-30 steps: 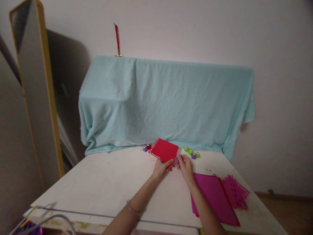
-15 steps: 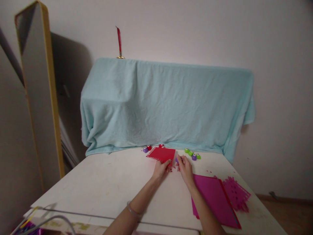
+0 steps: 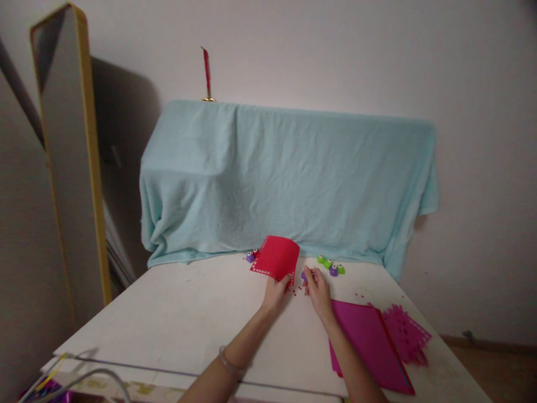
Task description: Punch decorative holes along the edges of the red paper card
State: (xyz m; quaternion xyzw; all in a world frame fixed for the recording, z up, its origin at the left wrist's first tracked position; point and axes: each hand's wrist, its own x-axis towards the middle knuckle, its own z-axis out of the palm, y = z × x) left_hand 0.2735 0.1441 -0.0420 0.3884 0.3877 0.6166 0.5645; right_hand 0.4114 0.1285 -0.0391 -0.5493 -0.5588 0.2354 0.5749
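Observation:
My left hand pinches the lower edge of a red sheet of paper, which is tipped up and slightly curved. Small punched holes run along its left and bottom edges. Just to the right, my right hand is closed around a small purple craft punch, mostly covered by the fingers. The punch is close to the sheet's right edge, with a narrow gap between them. Tiny red paper bits lie on the table under the hands.
Green punches and a purple punch stand behind my right hand. Another purple punch sits left of the sheet beside a red one. Magenta paper and a punched magenta piece lie right. A blue cloth hangs behind.
The red sheet's far edge has risen, so the sheet now faces me more and hides a red punch behind it. Both hands have stayed nearly in place.

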